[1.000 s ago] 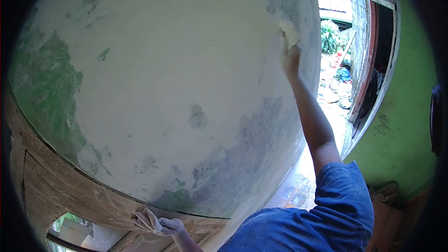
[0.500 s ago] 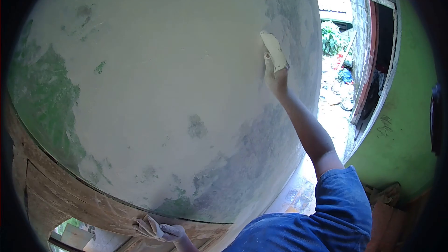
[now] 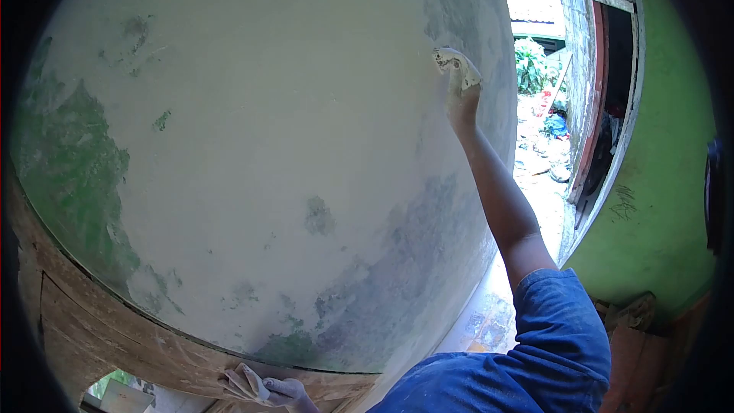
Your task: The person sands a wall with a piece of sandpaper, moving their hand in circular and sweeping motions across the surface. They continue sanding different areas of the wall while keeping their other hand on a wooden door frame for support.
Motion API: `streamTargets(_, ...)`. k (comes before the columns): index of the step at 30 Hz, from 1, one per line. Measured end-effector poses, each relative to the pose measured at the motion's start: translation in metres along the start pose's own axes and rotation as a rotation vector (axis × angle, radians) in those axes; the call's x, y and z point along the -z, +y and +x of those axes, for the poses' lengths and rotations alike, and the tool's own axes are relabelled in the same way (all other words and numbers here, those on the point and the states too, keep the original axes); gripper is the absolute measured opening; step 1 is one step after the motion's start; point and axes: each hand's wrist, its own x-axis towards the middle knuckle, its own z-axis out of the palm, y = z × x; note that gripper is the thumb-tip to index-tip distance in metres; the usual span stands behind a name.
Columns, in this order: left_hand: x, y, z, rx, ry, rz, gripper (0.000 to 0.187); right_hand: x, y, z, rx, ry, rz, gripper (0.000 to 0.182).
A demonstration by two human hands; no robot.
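My right hand (image 3: 462, 93) is raised at the upper right of a large wall (image 3: 306, 122), with the arm nearly straight. It grips a flat putty scraper (image 3: 468, 69) coated in off-white putty, its edge right at the wall face. Pale putty covers most of this wall, with green and grey patches showing through. Low in the view, my left hand (image 3: 284, 391) is closed on a flat, tan, putty-smeared piece (image 3: 246, 382), in front of the wooden beam under the wall. The exact kind of this piece cannot be made out.
A brown wooden beam (image 3: 153, 344) borders the wall's lower edge. Beyond the wall's right edge lies a bright opening (image 3: 535, 138) with plants and rubble outside. A door frame (image 3: 592, 107) and a green wall (image 3: 657, 206) stand further right, with wooden boards (image 3: 634, 359) below.
My right hand has turned at the wrist and shifted slightly, so the scraper now lies tilted across the fingers. The left hand stays low by the beam. The view has shifted a little.
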Motion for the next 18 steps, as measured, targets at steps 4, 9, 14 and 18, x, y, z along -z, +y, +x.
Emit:
streamTargets(4, 0.000, 0.016, 0.015, -0.023, 0.041, -0.053, 0.031, -0.015, 0.020, -0.031, 0.058, -0.016, 0.499, 0.035)
streamTargets(9, 0.001, 0.016, 0.012, -0.005, 0.014, 0.004, 0.032, -0.005, -0.023, -0.063, 0.153, -0.113, 0.052, 0.043)
streamTargets(14, 0.000, 0.012, 0.010, -0.021, 0.020, -0.054, 0.035, 0.028, -0.057, -0.054, 0.213, -0.249, -0.483, 0.037)
streamTargets(18, 0.001, 0.014, 0.013, 0.001, 0.038, -0.066, 0.038, 0.035, -0.044, -0.051, 0.258, -0.312, -0.341, 0.037)
